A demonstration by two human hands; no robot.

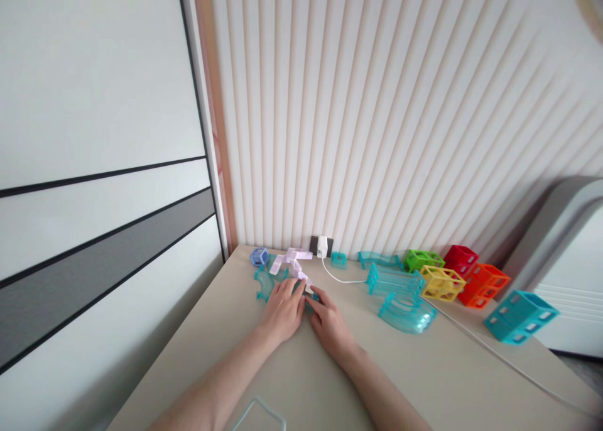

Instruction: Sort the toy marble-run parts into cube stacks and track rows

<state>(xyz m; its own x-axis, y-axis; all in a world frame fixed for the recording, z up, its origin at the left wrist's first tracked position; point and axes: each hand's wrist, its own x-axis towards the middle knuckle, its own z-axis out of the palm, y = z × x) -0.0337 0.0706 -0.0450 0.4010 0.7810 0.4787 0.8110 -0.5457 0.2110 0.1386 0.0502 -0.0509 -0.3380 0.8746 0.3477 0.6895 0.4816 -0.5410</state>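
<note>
Both my hands rest on the beige table near the far wall. My left hand lies over a teal curved track piece, fingers closed round the teal and pale lilac pieces. My right hand touches the same cluster from the right, fingers pinching a small teal piece under them. A pale lilac track piece extends away from the fingertips toward the wall. A small blue cube frame stands just left of it.
Stacked teal curved tracks lie to the right, then green, yellow, red, orange and teal cube frames. A white charger sits in a wall socket, its cable running right. A clear piece lies near me.
</note>
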